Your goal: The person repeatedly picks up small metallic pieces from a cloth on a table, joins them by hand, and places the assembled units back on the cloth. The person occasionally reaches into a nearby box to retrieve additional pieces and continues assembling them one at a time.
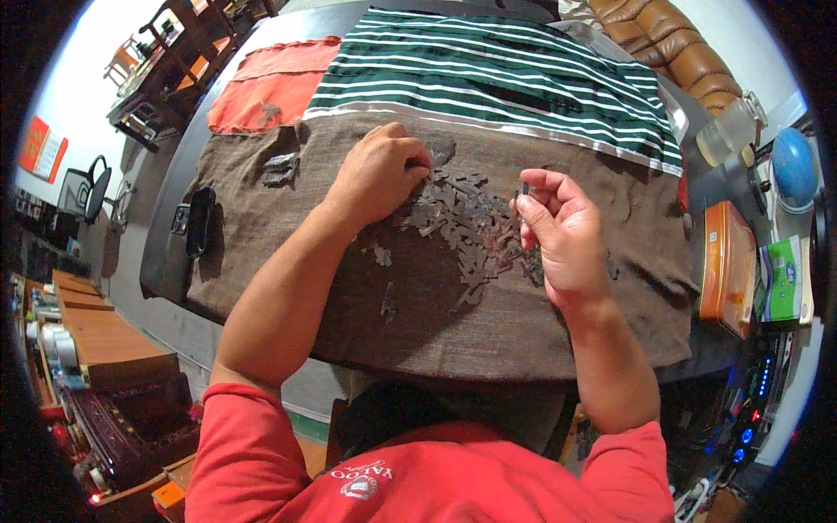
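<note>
A loose heap of small, flat, dark grey strips [471, 240] lies on a brown cloth [349, 314]. At the heap's far left edge is my left hand [379, 170], fingers curled together over the pieces; what they pinch, if anything, is hidden. My right hand [562, 231] is raised at the heap's right side. Between its thumb and index finger it pinches a small dark strip [526, 189], held upright. A few similar pieces [389, 301] lie apart on the near side, and another small cluster [280, 170] rests to the left.
Beyond the brown cloth lie a green-and-white striped cloth [488, 83] and an orange-red cloth [270, 78]. A black case [200, 222] sits at the table's left. Along the right stand an orange tin [728, 266], a green-and-white pack [780, 279] and a clear jug [726, 135].
</note>
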`<state>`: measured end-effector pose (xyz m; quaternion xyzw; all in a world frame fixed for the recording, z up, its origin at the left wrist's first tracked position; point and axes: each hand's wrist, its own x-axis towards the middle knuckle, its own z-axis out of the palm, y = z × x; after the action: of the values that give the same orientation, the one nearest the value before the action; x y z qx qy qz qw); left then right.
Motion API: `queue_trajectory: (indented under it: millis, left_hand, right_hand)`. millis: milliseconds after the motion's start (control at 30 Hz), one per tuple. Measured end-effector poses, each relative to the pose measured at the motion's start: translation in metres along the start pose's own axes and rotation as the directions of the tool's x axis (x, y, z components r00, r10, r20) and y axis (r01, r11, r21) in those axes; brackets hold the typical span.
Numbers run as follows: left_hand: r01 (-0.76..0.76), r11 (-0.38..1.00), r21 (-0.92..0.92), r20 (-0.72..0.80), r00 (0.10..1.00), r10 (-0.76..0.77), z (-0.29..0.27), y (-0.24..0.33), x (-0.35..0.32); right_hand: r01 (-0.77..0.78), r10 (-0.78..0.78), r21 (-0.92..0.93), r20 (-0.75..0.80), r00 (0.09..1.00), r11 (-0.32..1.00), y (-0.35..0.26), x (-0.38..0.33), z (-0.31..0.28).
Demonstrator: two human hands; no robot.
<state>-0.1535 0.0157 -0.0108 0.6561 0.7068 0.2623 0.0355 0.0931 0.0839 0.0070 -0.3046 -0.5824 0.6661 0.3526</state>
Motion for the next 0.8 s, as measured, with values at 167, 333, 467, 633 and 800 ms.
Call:
queue_trajectory:
  millis: [167, 333, 467, 633, 800]
  left_hand:
    - [0.008, 1.0, 0.016, 0.001, 1.0, -0.008, 0.0018, -0.0007, 0.0014]
    - [-0.023, 0.997, 0.068, 0.002, 1.0, 0.023, 0.0019, 0.001, 0.0004]
    - [0.002, 1.0, 0.023, -0.046, 0.999, -0.001, -0.0013, 0.0027, 0.0002]
    - [0.062, 0.994, -0.085, -0.074, 0.995, -0.068, -0.0066, -0.0015, 0.0008]
    - [-0.027, 1.0, 0.013, -0.042, 0.999, 0.027, -0.002, -0.0021, -0.0008]
  right_hand:
    - [-0.02, 0.02, -0.01, -0.002, 1.0, 1.0, 0.0022, -0.0007, 0.0018]
    - [-0.036, 0.036, 0.008, 0.003, 0.999, 0.999, 0.0041, 0.0006, 0.001]
    - [-0.066, 0.064, 0.052, 0.022, 0.998, 0.997, 0.0054, 0.0008, 0.0008]
    - [-0.071, 0.07, 0.018, 0.044, 0.997, 0.997, 0.0054, -0.0002, 0.0005]
    - [-0.06, 0.058, 0.032, 0.045, 0.997, 0.998, 0.0052, 0.0001, -0.0003]
